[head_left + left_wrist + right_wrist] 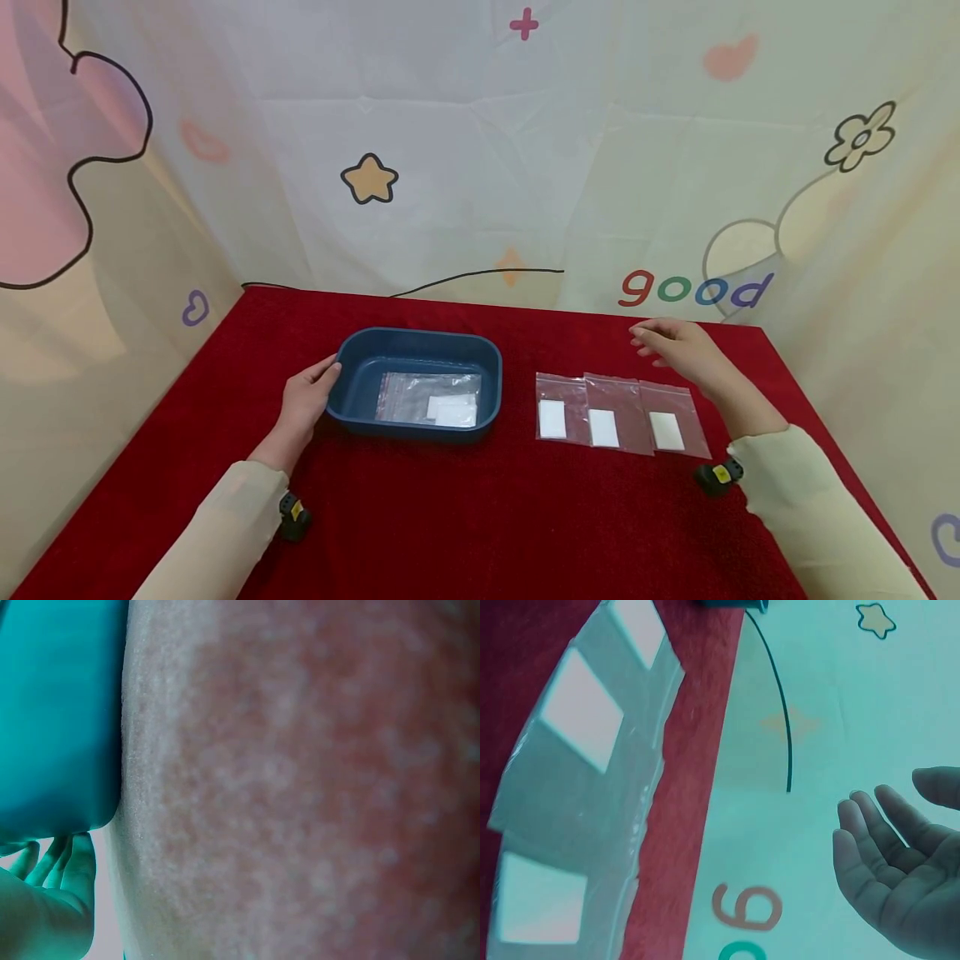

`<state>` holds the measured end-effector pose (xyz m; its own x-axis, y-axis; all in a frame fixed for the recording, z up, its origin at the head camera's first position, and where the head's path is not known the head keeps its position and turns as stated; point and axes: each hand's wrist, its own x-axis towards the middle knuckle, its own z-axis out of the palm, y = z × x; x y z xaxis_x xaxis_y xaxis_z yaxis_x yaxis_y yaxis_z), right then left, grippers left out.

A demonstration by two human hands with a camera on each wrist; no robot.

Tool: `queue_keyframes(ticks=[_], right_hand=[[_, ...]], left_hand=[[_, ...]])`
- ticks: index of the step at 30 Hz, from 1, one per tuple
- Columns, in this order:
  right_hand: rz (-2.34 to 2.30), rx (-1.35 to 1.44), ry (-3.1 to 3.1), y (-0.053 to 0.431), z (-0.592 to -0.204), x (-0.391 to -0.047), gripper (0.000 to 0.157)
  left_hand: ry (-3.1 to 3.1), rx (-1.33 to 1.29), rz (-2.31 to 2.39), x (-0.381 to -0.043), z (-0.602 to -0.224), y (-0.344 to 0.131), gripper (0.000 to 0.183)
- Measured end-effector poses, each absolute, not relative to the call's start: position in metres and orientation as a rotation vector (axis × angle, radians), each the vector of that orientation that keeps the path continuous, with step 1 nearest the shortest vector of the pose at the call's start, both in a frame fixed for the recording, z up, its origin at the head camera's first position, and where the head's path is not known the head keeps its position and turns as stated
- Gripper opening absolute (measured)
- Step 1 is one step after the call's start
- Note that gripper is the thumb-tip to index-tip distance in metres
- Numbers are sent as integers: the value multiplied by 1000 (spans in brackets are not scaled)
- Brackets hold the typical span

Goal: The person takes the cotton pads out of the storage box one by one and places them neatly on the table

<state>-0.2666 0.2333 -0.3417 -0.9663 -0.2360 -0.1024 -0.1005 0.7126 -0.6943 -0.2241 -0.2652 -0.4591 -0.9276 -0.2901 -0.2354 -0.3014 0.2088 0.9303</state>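
Three clear plastic zip bags (628,398), each holding one white rectangle (552,419), are laid beside one rounded blue tub (416,346), pinched by the left grip (306,396), the right grip (681,346) relaxed, empty.

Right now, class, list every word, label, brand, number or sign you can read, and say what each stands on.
"good": coloured lettering on the backdrop.
"+": pink plus sign, also on the backdrop.
Yellow patches on the black wrist devices: too small to read.
White cards in the clear bags: no readable writing.
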Motion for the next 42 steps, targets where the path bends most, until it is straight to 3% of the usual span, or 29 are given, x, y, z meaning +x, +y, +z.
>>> queue_keyframes(ticks=[26,42], right_hand=[[-1027,-505,2559,137,-332,-298,36],[-940,-581,2438,85,-320,-314,41]], left_hand=[[2439,-582,1879,-225,-459,-266,52],[2438,-579,1874,-224,-459,-266,51]])
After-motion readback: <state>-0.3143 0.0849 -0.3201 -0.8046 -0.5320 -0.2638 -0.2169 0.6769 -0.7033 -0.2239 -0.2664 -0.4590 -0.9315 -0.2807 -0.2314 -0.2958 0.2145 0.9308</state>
